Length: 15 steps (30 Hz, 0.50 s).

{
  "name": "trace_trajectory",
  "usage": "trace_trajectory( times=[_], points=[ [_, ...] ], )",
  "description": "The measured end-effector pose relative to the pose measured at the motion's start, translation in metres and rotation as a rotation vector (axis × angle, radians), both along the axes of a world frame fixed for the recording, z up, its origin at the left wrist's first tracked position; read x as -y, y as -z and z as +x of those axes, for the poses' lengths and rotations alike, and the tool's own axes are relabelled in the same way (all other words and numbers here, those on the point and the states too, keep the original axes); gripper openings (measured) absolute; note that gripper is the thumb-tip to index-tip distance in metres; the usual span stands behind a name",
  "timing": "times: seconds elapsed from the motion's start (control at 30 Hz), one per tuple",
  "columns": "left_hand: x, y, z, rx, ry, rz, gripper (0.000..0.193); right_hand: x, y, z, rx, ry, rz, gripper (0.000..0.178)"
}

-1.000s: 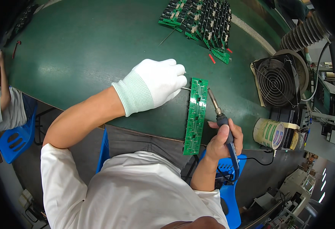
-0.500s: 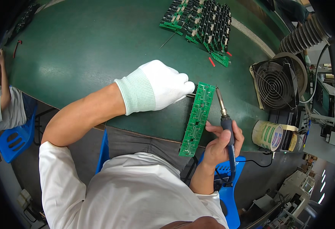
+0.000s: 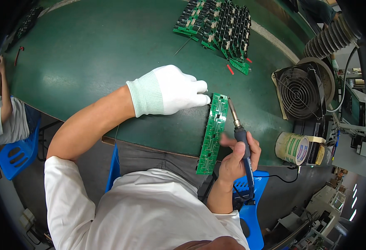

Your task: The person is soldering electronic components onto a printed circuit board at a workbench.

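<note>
My left hand (image 3: pixel 176 91), in a white knit glove with a pale green cuff, has its fingers closed at the far left edge of a long green circuit board (image 3: pixel 210 143). The fingertips partly hide what they pinch there. The board is held lengthwise, its near end reaching past the table's front edge. My bare right hand (image 3: pixel 236 160) grips a soldering iron (image 3: pixel 241 135) with a dark blue handle. The iron's metal tip is beside the board's far right corner; whether it touches cannot be told. One right finger, blurred, is close to the board's right edge.
Stacked circuit boards (image 3: pixel 216 27) stand at the back of the green table (image 3: pixel 87 54), near small red pieces (image 3: pixel 230 69). To the right are a black fan (image 3: pixel 297 91), a ribbed duct (image 3: pixel 328 39) and a tape roll (image 3: pixel 292 148). Another person (image 3: pixel 6 114) sits far left.
The soldering iron and my right hand have moved left, bringing the tip nearer the board. The board's far end has shifted slightly left and nearer me. My left fingers have moved slightly.
</note>
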State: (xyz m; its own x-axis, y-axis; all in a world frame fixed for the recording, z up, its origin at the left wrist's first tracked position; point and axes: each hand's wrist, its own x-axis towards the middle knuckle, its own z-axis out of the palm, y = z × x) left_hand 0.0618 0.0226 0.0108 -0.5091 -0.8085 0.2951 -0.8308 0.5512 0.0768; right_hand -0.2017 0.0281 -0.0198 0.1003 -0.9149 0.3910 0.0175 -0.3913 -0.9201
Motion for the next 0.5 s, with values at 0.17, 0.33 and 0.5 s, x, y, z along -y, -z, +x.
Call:
trace_trajectory(
  times=[0.17, 0.33, 0.5],
  points=[
    [0.002, 0.002, 0.002, 0.058, 0.064, -0.046, 0.029, 0.002, 0.0, -0.001, -0.036, -0.004, -0.001, 0.033],
    [0.001, 0.001, -0.001, 0.113, 0.066, -0.057, 0.03, 0.001, -0.001, -0.007, -0.023, 0.007, 0.007, 0.033],
    [-0.001, 0.002, -0.002, 0.12, 0.061, -0.075, 0.029, -0.001, 0.008, -0.023, -0.119, -0.017, -0.074, 0.033]
  ],
)
